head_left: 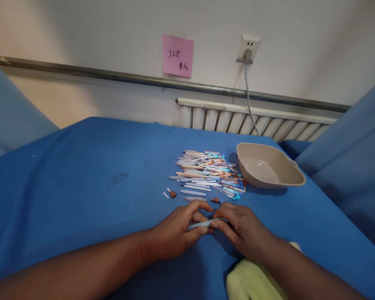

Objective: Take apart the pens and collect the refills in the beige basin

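Close to me over the blue cloth, my left hand (184,227) is closed around a light blue pen barrel (197,225). My right hand (237,225) pinches the other end of the same pen, where a bit of teal shows. The fingers cover much of the pen. Just beyond the hands lies a pile of pens and pen parts (203,173), with white refills, pale barrels and clear pieces. A brown piece (215,200) sits right in front of my fingers. Another brown piece (173,194) lies to the left beside small white bits (166,194).
A beige plastic basin (262,183) stands right of the pile. A yellow-green cloth item (253,281) lies under my right forearm. Behind the table are a radiator (212,118), a metal rail (112,74), a plugged-in cord (248,100) and a pink note (177,56).
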A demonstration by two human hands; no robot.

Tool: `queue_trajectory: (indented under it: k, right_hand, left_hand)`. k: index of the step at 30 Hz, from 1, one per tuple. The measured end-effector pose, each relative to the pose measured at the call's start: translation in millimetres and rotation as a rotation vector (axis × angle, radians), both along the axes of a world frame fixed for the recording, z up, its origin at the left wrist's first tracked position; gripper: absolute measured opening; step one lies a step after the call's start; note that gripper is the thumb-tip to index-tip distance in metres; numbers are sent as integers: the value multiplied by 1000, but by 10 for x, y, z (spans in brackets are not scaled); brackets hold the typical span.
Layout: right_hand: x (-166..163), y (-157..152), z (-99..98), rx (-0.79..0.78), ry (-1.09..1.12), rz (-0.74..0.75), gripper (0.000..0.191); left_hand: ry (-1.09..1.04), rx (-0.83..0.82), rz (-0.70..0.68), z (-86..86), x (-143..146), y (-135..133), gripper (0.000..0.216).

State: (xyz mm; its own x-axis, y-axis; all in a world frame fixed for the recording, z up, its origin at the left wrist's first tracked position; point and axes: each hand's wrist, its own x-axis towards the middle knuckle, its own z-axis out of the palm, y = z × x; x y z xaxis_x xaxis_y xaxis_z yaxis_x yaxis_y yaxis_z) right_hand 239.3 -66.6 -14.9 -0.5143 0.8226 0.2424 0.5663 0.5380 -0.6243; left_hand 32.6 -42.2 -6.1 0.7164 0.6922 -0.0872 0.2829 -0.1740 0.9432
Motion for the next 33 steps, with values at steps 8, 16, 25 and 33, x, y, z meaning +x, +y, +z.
queue_trajectory:
  k: [8, 16, 25, 33]
  right_hand:
    - [-11, -21, 11, -11, 100, -9, 8]
    - [-10, -20, 10, -46, -9, -5, 13]
    - [2, -26, 36, -13, 18, 52, 11]
    - [-16, -21, 43, -56, -48, 37, 26]
  left_hand:
    - [21, -95, 16, 4, -3, 33, 34]
    - [24, 63, -19, 20, -5, 0, 33]
    - [63, 133, -26, 26, -11, -4, 30]
    - [64, 253, -44, 9, -21, -30, 32]
